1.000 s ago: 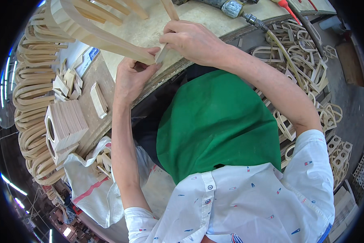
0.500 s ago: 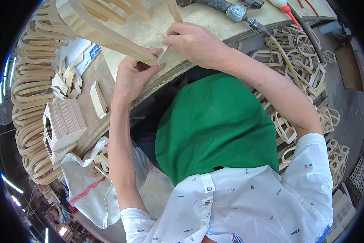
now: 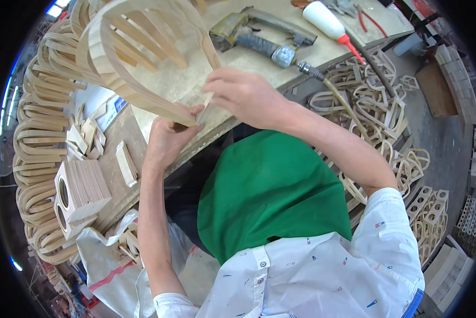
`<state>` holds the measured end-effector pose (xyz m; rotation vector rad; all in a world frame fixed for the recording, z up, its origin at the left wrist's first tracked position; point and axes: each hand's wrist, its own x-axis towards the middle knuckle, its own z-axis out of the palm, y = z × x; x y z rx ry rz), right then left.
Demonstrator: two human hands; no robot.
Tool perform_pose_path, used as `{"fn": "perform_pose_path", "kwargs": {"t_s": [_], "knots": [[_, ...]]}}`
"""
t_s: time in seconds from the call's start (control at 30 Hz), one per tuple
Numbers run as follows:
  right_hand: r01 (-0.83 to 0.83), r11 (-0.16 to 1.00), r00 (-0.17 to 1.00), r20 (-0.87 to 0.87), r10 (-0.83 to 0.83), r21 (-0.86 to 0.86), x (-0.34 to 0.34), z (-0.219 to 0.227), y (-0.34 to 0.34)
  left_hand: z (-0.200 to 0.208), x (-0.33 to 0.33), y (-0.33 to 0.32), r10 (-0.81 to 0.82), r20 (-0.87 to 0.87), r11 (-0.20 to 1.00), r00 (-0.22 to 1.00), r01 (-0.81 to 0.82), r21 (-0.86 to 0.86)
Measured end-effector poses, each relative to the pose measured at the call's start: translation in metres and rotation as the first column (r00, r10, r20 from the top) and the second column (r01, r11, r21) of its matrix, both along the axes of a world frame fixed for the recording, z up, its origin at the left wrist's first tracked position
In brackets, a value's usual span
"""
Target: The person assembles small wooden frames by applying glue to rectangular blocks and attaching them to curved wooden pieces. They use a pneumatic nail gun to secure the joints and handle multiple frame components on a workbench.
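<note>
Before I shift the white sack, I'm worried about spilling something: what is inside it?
Pale wood pieces show in the mouth of the white sack. Anything deeper is covered by its cloth and those pieces, and the left forearm hides part of the sack.

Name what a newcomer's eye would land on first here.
The bright green apron at the centre stands out most. Above it, at the bench edge, the left hand holds one end of a big curved wooden frame, with the right hand close by. Next come stacked wooden loops down the left side and a white, red-tipped bottle at upper right.
</note>
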<state>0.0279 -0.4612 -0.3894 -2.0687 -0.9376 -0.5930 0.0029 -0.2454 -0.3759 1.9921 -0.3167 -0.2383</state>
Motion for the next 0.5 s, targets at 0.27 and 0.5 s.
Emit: {"fn": "perform_pose_path", "kwargs": {"t_s": [0.27,0.5], "knots": [[0.480,0.738,0.827,-0.037,-0.562,-0.474,0.065,0.015,-0.046,-0.015,0.010,0.007,-0.040,-0.003,0.999,0.999,0.040,0.011],[0.417,0.705,0.776,-0.179,-0.605,-0.573,0.085,0.019,-0.025,-0.017,0.009,0.014,-0.062,0.146,0.997,0.987,0.053,0.061]]}}
